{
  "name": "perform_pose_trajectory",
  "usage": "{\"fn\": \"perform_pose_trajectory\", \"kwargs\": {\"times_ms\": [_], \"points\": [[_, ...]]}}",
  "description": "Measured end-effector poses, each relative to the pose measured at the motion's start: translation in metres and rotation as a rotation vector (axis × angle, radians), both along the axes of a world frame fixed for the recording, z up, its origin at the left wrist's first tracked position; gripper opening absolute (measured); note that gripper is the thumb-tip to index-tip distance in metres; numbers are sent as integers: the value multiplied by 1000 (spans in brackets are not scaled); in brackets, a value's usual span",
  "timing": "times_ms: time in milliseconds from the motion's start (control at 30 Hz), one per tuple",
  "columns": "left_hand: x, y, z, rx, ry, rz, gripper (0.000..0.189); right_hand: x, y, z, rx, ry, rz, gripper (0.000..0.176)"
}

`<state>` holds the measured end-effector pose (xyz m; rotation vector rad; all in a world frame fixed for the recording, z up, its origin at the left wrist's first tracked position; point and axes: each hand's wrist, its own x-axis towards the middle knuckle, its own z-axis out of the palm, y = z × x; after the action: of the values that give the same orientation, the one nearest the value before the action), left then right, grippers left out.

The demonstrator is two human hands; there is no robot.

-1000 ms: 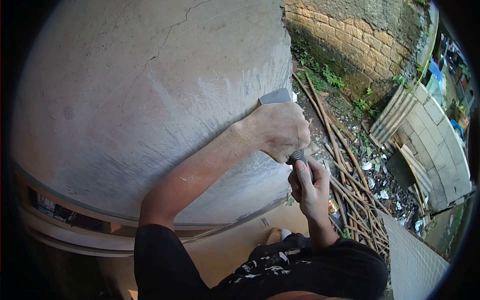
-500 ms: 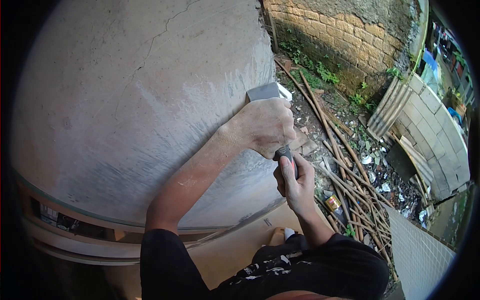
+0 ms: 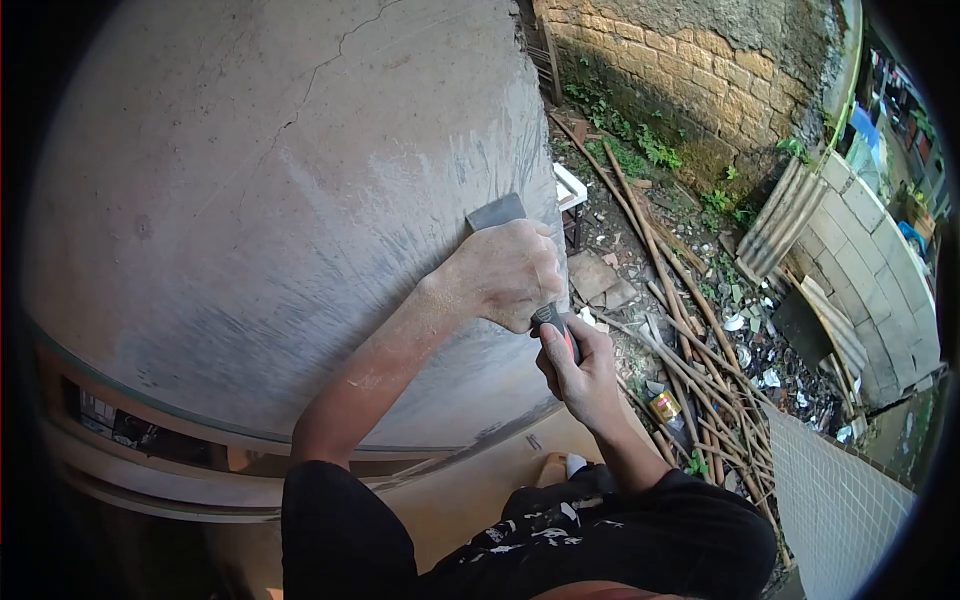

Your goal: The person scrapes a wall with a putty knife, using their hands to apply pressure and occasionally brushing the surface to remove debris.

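Observation:
A scraper with a wide flat metal blade and a black and red handle is held in both hands. My left hand, coated in pale dust, is closed around its upper part, just behind the blade. Lower down, my right hand wraps the handle's end, its thumb lying along it. The blade lies against the grey plastered wall, near the wall's right edge; exact contact along the blade edge cannot be made out. Scrape marks and pale streaks cover the plaster around it, and a thin crack runs higher up.
Bamboo poles and sticks lie across rubble at the right. A yellow tin sits among them. Behind stand a mossy brick wall, corrugated sheets and a block wall. A white object shows past the plaster edge.
Both hands and the scraper have shifted left and down across the wall, toward my body. More of the white object beyond the edge now shows. The grip looks the same.

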<state>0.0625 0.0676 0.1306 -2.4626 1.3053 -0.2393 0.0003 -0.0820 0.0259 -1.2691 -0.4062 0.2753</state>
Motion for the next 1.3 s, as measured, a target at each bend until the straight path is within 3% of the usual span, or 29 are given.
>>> {"fn": "perform_pose_trajectory", "kwargs": {"times_ms": [267, 467, 633, 867, 1000, 1300], "points": [[0, 6, 25, 108, -174, -4, 20, 12, 17, 15, 119, -35, -2, 28], [-8, 17, -7, 86, -37, 3, 19, -6, 19, -5, 0, -44, -62, 26], [-4, 15, 17, 136, -164, 23, 18, 6, 20, 13, 0, -94, -46, 29], [-20, 24, -7, -32, -78, -26, 21, -10, 17, 4, -75, -117, -42, 29], [-10, 25, 15, 70, -104, -8, 19, 8, 23, 17, -62, -159, -26, 30], [-16, 29, 13, 43, -183, 10, 18, 4, 27, 10, 153, 78, 184, 32]]}}
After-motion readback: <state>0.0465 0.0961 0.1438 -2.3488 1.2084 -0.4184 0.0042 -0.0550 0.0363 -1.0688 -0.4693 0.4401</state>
